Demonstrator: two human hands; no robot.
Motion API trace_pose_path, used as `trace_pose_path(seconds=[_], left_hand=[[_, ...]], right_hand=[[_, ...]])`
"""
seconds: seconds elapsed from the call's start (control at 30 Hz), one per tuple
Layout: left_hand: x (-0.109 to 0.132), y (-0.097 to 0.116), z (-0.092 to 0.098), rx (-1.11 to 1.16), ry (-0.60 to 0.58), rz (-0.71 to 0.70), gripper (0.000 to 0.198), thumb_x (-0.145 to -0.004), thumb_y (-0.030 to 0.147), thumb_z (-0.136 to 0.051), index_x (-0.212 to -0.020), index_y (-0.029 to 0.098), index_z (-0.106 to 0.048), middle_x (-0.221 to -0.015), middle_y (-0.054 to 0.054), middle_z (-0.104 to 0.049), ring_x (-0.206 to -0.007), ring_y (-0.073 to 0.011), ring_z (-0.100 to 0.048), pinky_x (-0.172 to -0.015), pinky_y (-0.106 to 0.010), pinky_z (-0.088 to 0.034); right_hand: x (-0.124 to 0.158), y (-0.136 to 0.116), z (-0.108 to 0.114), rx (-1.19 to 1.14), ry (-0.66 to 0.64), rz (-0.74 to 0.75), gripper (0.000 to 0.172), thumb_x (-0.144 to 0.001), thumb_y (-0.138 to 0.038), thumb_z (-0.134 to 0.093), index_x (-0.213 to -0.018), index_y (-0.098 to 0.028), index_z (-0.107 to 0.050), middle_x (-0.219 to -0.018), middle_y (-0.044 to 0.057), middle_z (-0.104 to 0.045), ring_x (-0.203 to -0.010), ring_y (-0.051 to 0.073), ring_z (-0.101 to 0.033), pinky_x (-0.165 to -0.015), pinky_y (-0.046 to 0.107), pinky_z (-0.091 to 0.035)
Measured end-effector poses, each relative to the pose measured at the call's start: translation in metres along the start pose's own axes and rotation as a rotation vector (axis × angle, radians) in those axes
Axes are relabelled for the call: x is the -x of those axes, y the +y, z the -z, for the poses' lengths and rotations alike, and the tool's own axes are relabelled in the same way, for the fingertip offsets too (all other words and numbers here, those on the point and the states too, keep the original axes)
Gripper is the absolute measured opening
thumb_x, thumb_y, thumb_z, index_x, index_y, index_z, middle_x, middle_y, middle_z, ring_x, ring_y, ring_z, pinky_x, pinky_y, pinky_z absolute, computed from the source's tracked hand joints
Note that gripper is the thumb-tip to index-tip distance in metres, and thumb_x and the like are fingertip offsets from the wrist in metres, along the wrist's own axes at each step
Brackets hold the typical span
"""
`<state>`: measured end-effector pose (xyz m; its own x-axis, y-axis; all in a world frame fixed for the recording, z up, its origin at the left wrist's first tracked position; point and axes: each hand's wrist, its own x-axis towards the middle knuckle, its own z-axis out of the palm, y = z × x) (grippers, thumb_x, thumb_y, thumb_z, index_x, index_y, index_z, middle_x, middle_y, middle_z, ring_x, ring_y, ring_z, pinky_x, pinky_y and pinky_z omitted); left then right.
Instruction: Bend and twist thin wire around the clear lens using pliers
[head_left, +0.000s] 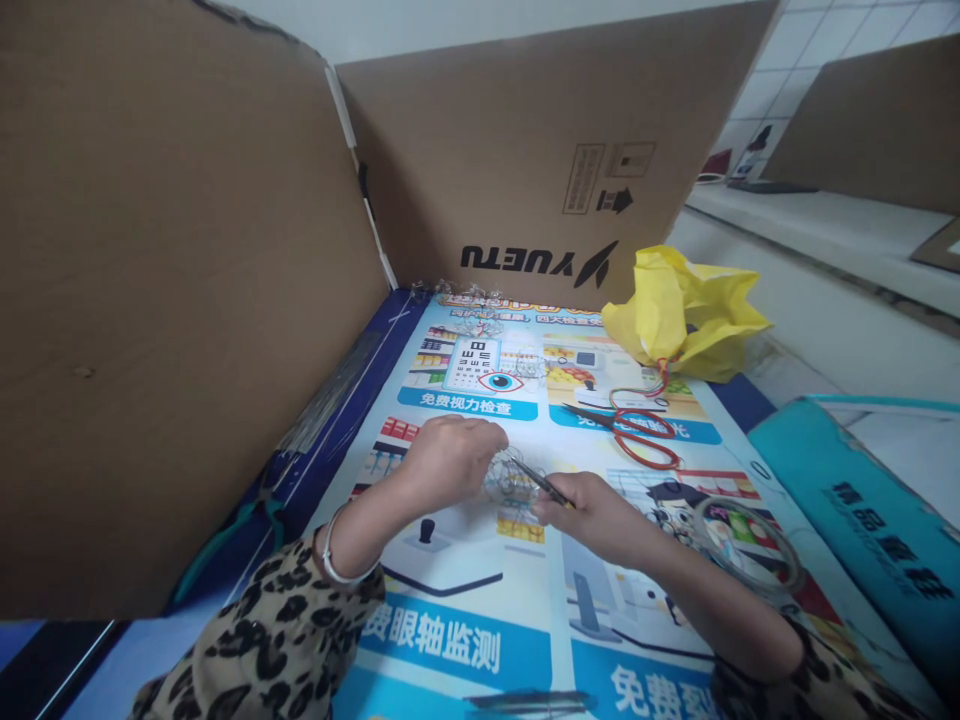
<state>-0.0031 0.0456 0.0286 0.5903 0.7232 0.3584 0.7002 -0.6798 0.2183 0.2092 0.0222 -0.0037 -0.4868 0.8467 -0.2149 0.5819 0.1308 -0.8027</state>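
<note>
My left hand (456, 458) is closed in a pinch at the upper left edge of a tangled silvery wire piece (511, 482). Pointed metal tweezers (541, 481) are gripped in my right hand (592, 515), their tips reaching the top of the wire piece near my left fingertips. Exactly what the tips touch is too small to tell. Beyond my hands lie similar small wire pieces (531, 366) on the printed poster sheet (517, 590). Scissors (646, 437) with red-orange handles rest to the upper right of my right hand.
Cardboard panels (187, 250) stand at the left and back. A yellow bag (682, 310) sits at the back right, and a wire coil (750, 545) lies by my right forearm. Teal-handled pliers (244, 525) and straight wires (330, 400) are at left; a teal box (862, 530) at right.
</note>
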Motion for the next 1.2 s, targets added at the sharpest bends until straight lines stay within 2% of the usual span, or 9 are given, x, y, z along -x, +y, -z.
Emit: trace_pose_path(seconds=[0.17,0.3,0.4,0.53,0.63,0.73,0.87,1.07,1.2], left_hand=[[-0.003,-0.003,0.002,0.186,-0.11,0.054,0.023,-0.078,0.01,-0.043,-0.088,0.018,-0.063,-0.08,-0.003,-0.069,-0.074,-0.016,-0.063,-0.066,-0.024,-0.045],[-0.005,-0.001,-0.002,0.402,-0.144,0.169,0.021,-0.084,0.014,-0.04,-0.083,0.018,-0.061,-0.071,0.001,-0.066,-0.064,-0.0104,-0.06,-0.062,-0.02,-0.044],[-0.006,-0.001,-0.003,0.459,-0.136,0.211,0.02,-0.085,0.015,-0.039,-0.08,0.017,-0.058,-0.066,0.002,-0.063,-0.059,-0.0085,-0.058,-0.06,-0.018,-0.042],[-0.005,0.0,0.0,0.218,-0.108,0.208,0.021,-0.084,0.014,-0.038,-0.085,0.018,-0.059,-0.074,0.0,-0.066,-0.07,-0.0131,-0.06,-0.064,-0.023,-0.042],[-0.006,0.002,-0.001,-0.05,-0.154,0.21,0.023,-0.083,0.015,-0.038,-0.085,0.017,-0.061,-0.081,-0.005,-0.068,-0.073,-0.0184,-0.062,-0.062,-0.027,-0.042],[-0.005,0.007,-0.007,-0.22,-0.182,0.193,0.022,-0.081,0.016,-0.039,-0.079,0.015,-0.061,-0.075,-0.007,-0.068,-0.065,-0.021,-0.063,-0.055,-0.028,-0.04],[-0.003,0.015,-0.015,-0.227,-0.197,0.105,0.015,-0.078,0.018,-0.045,-0.08,0.015,-0.06,-0.074,-0.007,-0.068,-0.062,-0.0212,-0.063,-0.051,-0.028,-0.039],[-0.002,0.022,-0.014,-0.174,-0.175,0.055,0.02,-0.08,0.019,-0.043,-0.081,0.015,-0.062,-0.076,-0.008,-0.069,-0.061,-0.0199,-0.063,-0.05,-0.027,-0.037],[-0.002,0.02,-0.018,-0.199,-0.125,0.066,0.021,-0.079,0.019,-0.043,-0.074,0.015,-0.064,-0.071,-0.008,-0.069,-0.057,-0.0193,-0.061,-0.048,-0.027,-0.035]], right_hand=[[0.0,0.001,0.006,0.028,-0.061,0.007,0.022,-0.078,-0.035,-0.047,-0.065,-0.017,-0.048,-0.058,-0.005,-0.039,-0.056,0.009,-0.036,-0.051,0.022,-0.027],[-0.002,0.004,0.005,0.067,-0.06,0.024,0.023,-0.079,-0.035,-0.047,-0.064,-0.017,-0.049,-0.057,-0.005,-0.04,-0.055,0.009,-0.037,-0.05,0.022,-0.027],[-0.001,0.005,0.001,0.173,-0.058,0.022,0.025,-0.078,-0.035,-0.049,-0.059,-0.018,-0.048,-0.053,-0.004,-0.042,-0.052,0.009,-0.039,-0.048,0.022,-0.024],[0.0,0.004,0.004,0.282,-0.027,0.04,0.027,-0.079,-0.038,-0.05,-0.061,-0.018,-0.05,-0.056,-0.002,-0.05,-0.053,0.011,-0.044,-0.048,0.023,-0.025],[0.001,0.002,0.012,0.283,0.151,0.028,0.032,-0.082,-0.043,-0.044,-0.063,-0.019,-0.052,-0.057,-0.001,-0.053,-0.055,0.013,-0.047,-0.05,0.024,-0.029],[-0.001,-0.005,0.014,0.199,0.32,0.027,0.028,-0.081,-0.043,-0.045,-0.076,-0.02,-0.059,-0.064,-0.001,-0.058,-0.058,0.014,-0.051,-0.054,0.025,-0.035],[-0.005,-0.02,0.004,0.181,0.348,0.121,0.021,-0.075,-0.038,-0.055,-0.085,-0.021,-0.062,-0.075,0.0,-0.063,-0.068,0.015,-0.055,-0.061,0.025,-0.039],[-0.007,-0.026,0.0,0.215,0.351,0.124,0.018,-0.077,-0.035,-0.053,-0.069,-0.019,-0.057,-0.061,-0.003,-0.054,-0.058,0.011,-0.049,-0.054,0.023,-0.033],[-0.006,-0.023,0.003,0.187,0.281,0.151,0.018,-0.077,-0.035,-0.054,-0.068,-0.019,-0.056,-0.06,-0.003,-0.052,-0.057,0.011,-0.047,-0.052,0.022,-0.032]])
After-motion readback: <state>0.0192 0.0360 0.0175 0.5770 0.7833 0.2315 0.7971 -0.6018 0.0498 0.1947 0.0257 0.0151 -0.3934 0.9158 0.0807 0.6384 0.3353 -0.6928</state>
